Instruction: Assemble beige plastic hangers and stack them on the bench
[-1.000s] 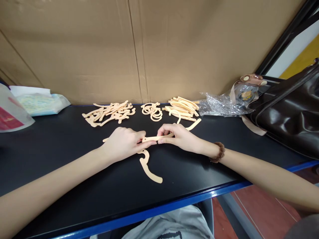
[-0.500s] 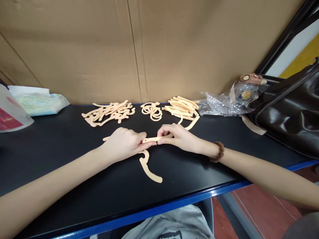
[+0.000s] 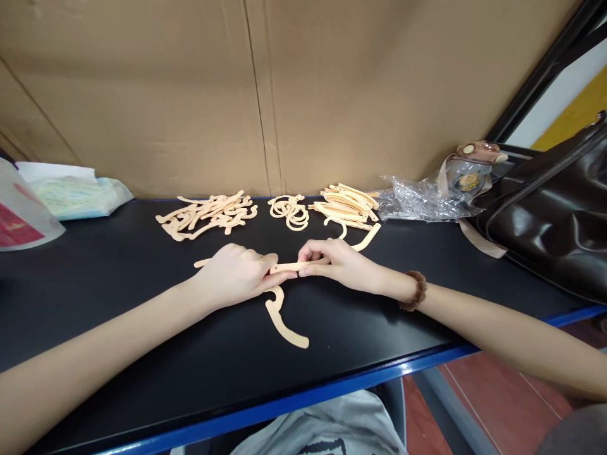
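Both hands meet over the black table around a flat beige strip with a hole near its end (image 3: 286, 268), which looks like a hanger part. My left hand (image 3: 234, 272) is closed on the strip's left end, its thumb along the lower edge. Another beige tip (image 3: 202, 263) pokes out left of that hand. With thumb and fingers my right hand (image 3: 332, 260) pinches the strip's right part. A curved hook (image 3: 342, 229) and a curved arm (image 3: 367, 239) show behind it; any join is hidden. Below my left hand is a hooked beige piece (image 3: 285, 325), its upper end partly covered.
Along the back lie piles of hooked arms (image 3: 213, 215), rings or hooks (image 3: 290, 212) and long strips (image 3: 348, 202). Clear plastic wrap (image 3: 410, 199) and a dark bag (image 3: 550, 215) stand right. A soft packet (image 3: 80, 193) and a cup (image 3: 23, 212) are left.
Both hands keep their hold with barely any movement. The hook and curved arm behind my right hand have shifted slightly toward me.
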`<state>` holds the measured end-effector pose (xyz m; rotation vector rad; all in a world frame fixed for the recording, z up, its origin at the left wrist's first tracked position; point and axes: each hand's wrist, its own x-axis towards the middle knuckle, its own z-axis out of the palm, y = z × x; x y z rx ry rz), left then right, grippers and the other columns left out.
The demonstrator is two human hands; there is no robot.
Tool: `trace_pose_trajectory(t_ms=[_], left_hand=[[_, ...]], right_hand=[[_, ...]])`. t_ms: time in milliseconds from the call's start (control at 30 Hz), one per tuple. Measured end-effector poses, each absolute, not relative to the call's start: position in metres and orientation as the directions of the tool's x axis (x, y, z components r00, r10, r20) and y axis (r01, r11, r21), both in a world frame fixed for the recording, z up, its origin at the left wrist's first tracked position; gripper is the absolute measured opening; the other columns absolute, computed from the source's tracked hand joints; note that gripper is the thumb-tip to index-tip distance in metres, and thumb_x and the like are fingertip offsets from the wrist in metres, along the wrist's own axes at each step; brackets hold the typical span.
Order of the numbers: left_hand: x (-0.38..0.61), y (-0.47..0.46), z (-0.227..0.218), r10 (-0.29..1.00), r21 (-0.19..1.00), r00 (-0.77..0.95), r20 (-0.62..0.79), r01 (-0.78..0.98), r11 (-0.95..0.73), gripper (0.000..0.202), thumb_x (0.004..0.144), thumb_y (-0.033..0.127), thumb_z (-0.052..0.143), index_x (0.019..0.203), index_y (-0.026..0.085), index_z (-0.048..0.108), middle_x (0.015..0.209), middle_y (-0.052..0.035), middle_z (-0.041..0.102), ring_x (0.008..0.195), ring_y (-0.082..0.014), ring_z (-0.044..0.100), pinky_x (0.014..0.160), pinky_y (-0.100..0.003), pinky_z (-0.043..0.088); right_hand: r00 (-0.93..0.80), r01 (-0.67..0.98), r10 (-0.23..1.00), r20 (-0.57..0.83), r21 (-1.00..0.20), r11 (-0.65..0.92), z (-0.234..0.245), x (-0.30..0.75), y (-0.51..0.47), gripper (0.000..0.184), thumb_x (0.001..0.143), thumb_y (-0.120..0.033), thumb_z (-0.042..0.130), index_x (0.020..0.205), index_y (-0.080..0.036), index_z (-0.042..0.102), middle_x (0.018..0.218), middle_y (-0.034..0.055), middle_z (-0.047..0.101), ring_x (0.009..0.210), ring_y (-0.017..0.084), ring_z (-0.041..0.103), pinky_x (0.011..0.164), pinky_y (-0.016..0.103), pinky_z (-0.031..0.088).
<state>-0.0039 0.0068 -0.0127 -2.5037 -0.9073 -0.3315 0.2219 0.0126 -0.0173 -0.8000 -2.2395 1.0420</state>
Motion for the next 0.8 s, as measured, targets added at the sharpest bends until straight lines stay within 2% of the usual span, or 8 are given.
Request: trace_pose_trajectory(t_ms=[100,267,433,800], left_hand=[[-0.0040,0.0059,-0.0138,0.533,-0.342,0.756,0.379,0.650,-0.679,0.063,0.096,0.054,0.019,0.058,0.016,0.052,0.038,-0.0011,0.050,0.032,-0.0119,0.044,0.042,-0.024,0.015],[-0.0039,0.0044,-0.0159,0.515,-0.374,0.766,0.386,0.640,-0.671,0.052,0.098,0.048,0.021,0.077,0.017,0.057,0.042,-0.0002,0.056,0.035,-0.0144,0.050,0.042,-0.023,0.015],[-0.0041,0.0028,-0.0149,0.518,-0.385,0.773,0.365,0.632,-0.672,0.048,0.098,0.048,0.022,0.086,0.017,0.057,0.044,0.0008,0.057,0.035,-0.0152,0.053,0.040,-0.023,0.016],[-0.0043,0.0004,-0.0136,0.450,-0.432,0.800,0.397,0.595,-0.677,0.043,0.098,0.046,0.028,0.088,0.017,0.057,0.045,0.0008,0.058,0.036,-0.0136,0.052,0.039,-0.022,0.019]], right_hand=[[-0.676,0.282,0.705,0.213,-0.809,0.516,-0.0165,0.2222,0.0115,0.011,0.088,-0.027,0.060,0.086,-0.017,0.059,0.079,-0.0017,0.063,0.071,0.012,0.058,0.063,0.022,0.042],[-0.670,0.258,0.709,0.218,-0.828,0.498,-0.0171,0.2226,0.0111,0.011,0.087,-0.027,0.061,0.086,-0.017,0.059,0.082,-0.0008,0.064,0.075,0.013,0.059,0.067,0.023,0.044],[-0.681,0.218,0.697,0.222,-0.848,0.484,-0.0169,0.2230,0.0107,0.013,0.087,-0.029,0.062,0.085,-0.016,0.060,0.080,-0.0010,0.062,0.075,0.013,0.059,0.068,0.023,0.045],[-0.708,0.154,0.680,0.189,-0.899,0.411,-0.0182,0.2218,0.0094,0.007,0.087,-0.023,0.061,0.087,-0.016,0.058,0.081,-0.0001,0.063,0.079,0.013,0.060,0.074,0.025,0.047]])
